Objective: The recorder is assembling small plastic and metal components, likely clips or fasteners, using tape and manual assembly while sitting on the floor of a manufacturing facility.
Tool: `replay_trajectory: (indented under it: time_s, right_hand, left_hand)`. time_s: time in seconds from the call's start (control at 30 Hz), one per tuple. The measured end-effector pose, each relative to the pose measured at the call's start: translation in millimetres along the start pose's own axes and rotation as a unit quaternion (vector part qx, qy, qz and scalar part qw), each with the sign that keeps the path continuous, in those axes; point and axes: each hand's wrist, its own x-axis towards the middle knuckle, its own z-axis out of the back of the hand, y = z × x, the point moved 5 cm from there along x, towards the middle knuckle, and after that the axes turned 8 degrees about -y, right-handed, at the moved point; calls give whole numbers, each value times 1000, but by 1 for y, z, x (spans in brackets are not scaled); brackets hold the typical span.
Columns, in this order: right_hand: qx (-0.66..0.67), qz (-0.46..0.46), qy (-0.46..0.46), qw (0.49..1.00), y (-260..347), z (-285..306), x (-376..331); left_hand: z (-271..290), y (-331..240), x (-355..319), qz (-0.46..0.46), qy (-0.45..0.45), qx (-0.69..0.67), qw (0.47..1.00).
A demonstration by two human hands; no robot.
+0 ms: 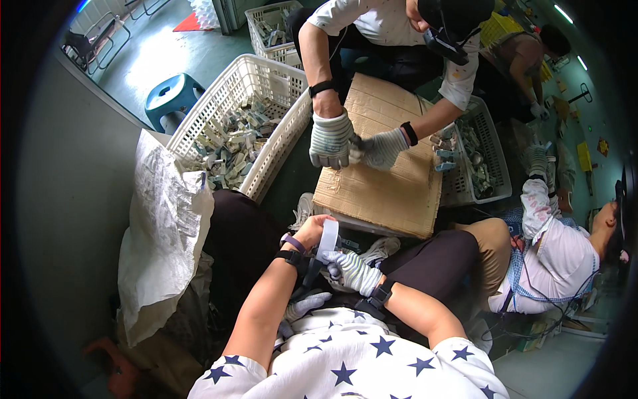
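My left hand (311, 232) is bare and closed around the upper end of a white strip (328, 241) that looks like tape. Opposite it, my right hand (355, 271), in a striped knit glove, has its fingers bent at the strip's lower end. A dark band (311, 272) hangs below the strip; its kind is unclear. On my lap lies a loose pale glove (308, 304). Across from me, a co-worker's two gloved hands (355, 145) meet over a flat cardboard sheet (392, 189).
A white crate (274, 163) of small metal parts stands at left, another crate (500, 159) at right. A white woven sack (159, 233) leans beside my left leg. Behind are a blue stool (169, 93) and a third crate (256, 16). Another person (551, 259) sits at right.
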Motion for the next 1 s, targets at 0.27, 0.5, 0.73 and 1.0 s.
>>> replay_trajectory:
  time_s: [0.27, 0.5, 0.73, 1.0]
  right_hand:
    - [47, -29, -1, 998, 2, -5, -10]
    - [60, -35, 9, 998, 0, -1, -10]
    - [-23, 23, -29, 999, 8, 5, -10]
    - [-56, 18, -49, 997, 11, 1, -18]
  left_hand:
    - [-1, 1, -4, 12, -8, 10, 1000]
    - [-7, -2, -10, 17, -8, 1, 1000]
    - [-15, -10, -4, 0, -13, -52, 999]
    - [-14, 0, -4, 18, -16, 8, 1000]
